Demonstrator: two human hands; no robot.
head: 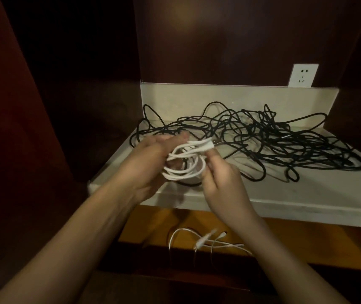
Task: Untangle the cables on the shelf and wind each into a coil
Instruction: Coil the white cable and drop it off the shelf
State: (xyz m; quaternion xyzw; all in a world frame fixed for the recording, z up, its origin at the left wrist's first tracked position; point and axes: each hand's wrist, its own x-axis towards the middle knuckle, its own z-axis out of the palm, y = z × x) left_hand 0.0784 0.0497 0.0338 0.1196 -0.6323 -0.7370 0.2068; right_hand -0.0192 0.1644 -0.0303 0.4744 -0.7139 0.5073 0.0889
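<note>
Above the near edge of the pale shelf [284,194], the left hand [151,165] is gripping a white cable coil [184,165], and the right hand [221,178] is pinching its loops; the black cable tangle [273,137] is lying farther right.

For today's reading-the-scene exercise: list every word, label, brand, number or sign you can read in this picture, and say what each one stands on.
None can be read.
Wall socket: only plug holes, no lettering visible.
White cable held in the left hand and right hand: no print visible.
Black cables on the shelf: no markings visible.
</note>
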